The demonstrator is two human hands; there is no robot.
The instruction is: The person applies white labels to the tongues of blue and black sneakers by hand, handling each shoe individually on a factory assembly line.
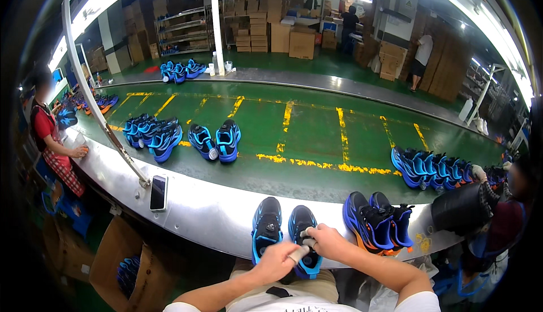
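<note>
Landmark: the metal ledge [203,213] that runs along the near side of the green conveyor belt [317,137].

Nearest, at the near edge of the ledge — both hands meet over one blue-and-black sneaker [302,238]. The left hand [275,262] is curled around a pale rolled wad [298,253], fingers closed on it. The right hand [326,242] sits on top of the sneaker's opening, fingers bent and pinching the wad's upper end at the shoe; the wad's end appears to be in the shoe mouth, though how far in I cannot tell.

Just left of that sneaker, on the same ledge, stands its mate [266,226], toe pointing toward the person, untouched. To the right on the ledge, a second pair of sneakers [378,222] with orange soles, tilted against each other.

Further left along the ledge lies a dark phone [158,193], flat, beside a slanted metal pole [96,108].

Beyond the ledge, on the belt — one pair [215,141] set apart, a cluster of blue sneakers [153,131] to its left, another row [432,168] at the right.

At the ledge's far left end a person in a red top [51,142] rests a hand on it. Far behind the belt, stacked cardboard boxes [271,26].
</note>
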